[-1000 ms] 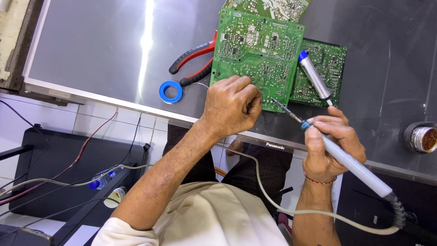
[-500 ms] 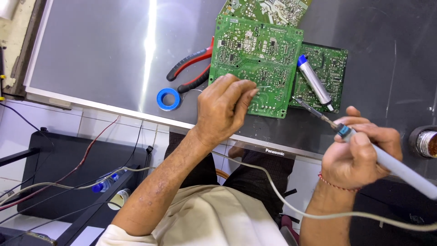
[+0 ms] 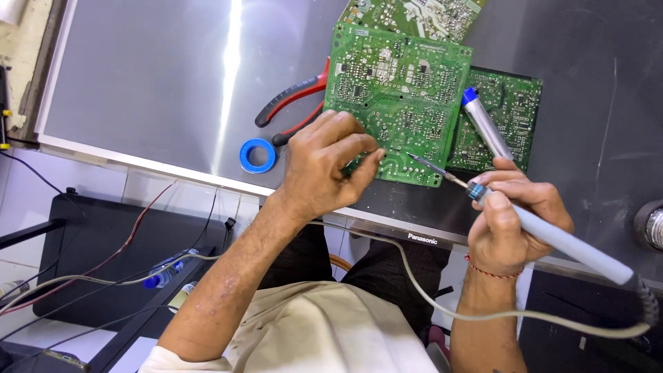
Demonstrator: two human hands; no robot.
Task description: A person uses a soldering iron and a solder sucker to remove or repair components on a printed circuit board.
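A green circuit board (image 3: 400, 90) lies solder side up on a dark flat panel (image 3: 152, 76). My left hand (image 3: 324, 166) rests on the board's near left corner, fingers curled on its edge. My right hand (image 3: 514, 214) grips a grey soldering iron (image 3: 552, 235) like a pen. The iron's thin tip (image 3: 418, 160) touches the board near its lower edge. A grey cord runs from the iron's rear across my lap.
A desoldering pump (image 3: 485, 124) with a blue cap lies on a second green board (image 3: 501, 117) to the right. Red-handled pliers (image 3: 293, 103) and a blue tape roll (image 3: 257, 155) sit left of the board. A round metal object (image 3: 650, 224) is at the right edge.
The soldering iron's tip has come back left onto the board's lower edge. My left hand stays on the board's corner. The view has shifted slightly.
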